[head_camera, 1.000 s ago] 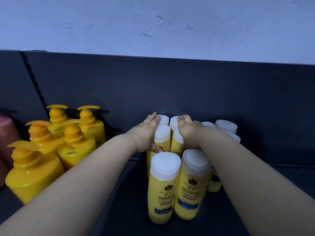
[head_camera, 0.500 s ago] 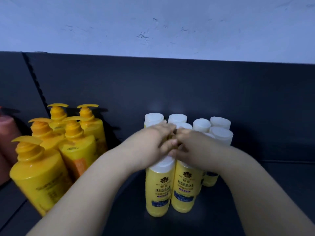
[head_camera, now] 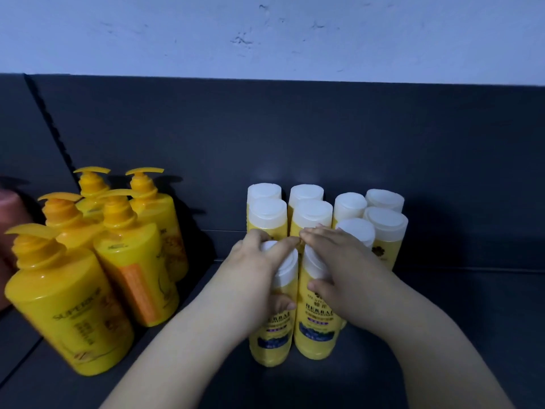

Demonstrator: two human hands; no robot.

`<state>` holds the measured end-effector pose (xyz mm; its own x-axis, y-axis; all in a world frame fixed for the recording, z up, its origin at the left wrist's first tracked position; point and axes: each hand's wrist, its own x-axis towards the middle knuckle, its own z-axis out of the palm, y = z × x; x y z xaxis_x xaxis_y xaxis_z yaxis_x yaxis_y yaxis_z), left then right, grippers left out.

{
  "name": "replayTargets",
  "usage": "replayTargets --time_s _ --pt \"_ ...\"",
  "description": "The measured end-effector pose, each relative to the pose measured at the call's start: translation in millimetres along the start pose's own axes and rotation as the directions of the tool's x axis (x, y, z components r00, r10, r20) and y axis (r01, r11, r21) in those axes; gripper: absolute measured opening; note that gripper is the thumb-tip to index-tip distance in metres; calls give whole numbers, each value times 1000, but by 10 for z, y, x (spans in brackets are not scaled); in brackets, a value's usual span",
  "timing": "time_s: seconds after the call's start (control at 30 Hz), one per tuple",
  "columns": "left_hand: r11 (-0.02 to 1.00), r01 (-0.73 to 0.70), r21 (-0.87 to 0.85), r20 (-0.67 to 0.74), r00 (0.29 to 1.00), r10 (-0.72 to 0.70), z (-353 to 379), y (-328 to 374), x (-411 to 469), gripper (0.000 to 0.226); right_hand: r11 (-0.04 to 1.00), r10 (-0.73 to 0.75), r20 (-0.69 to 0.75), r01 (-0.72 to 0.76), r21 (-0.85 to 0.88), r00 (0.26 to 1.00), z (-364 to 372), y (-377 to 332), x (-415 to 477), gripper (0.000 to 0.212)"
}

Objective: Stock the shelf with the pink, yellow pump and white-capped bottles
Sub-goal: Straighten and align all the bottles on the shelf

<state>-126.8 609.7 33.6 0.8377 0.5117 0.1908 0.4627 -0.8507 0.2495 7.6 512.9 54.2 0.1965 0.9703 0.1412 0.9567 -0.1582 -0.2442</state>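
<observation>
The dark shelf carries everything, and its back panel rises behind. Five yellow pump bottles stand upright in a cluster toward the shelf's left edge. The white-capped bottles stand packed in rows at the middle, the rear ones near the back panel. The left hand curls round the front left bottle, fingers over its cap. The right hand grips the front right bottle, which touches its neighbour. A pink bottle shows partly at the far left edge.

Glossy yellow plastic pump bottles, matt white plastic caps, smooth dark matt shelf.
</observation>
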Motion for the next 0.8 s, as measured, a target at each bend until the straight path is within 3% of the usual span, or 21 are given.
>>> replayTargets --time_s 0.23,0.57,0.8 --pt "989 13 -150 -66 998 -23 47 -90 38 99 998 -57 -27 56 -18 998 59 50 12 74" --pt "998 49 51 -123 991 -42 26 -277 366 93 992 -114 -43 111 -51 993 83 83 -5 72" --pt "994 89 64 -181 981 -76 86 -296 404 92 984 -170 -75 165 -63 983 130 67 2 78"
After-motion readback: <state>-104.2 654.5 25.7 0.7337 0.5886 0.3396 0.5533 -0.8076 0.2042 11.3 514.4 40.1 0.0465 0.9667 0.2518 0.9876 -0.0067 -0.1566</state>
